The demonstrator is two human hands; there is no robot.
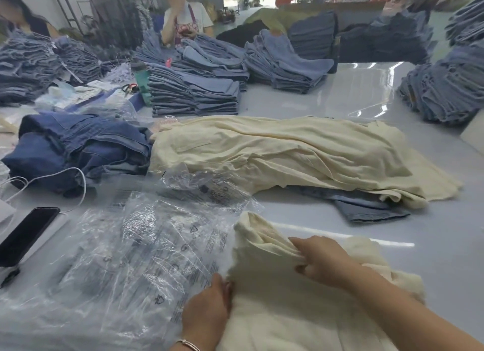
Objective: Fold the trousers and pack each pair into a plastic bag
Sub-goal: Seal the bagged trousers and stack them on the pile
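While gripped by both hands, cream trousers fold.

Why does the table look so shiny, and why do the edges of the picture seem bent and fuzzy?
Head view: overhead lights glare in white streaks off the glossy table; the plastic bags glint too; the wide lens bows the jeans stacks at the edges; the left hand and right hand on the cream trousers look soft.

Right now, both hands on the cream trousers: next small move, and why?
Probably slide the folded cream trousers left into the plastic bag. The right hand pinches the top fold, the left hand sits at their left edge by the bag, and they look folded.
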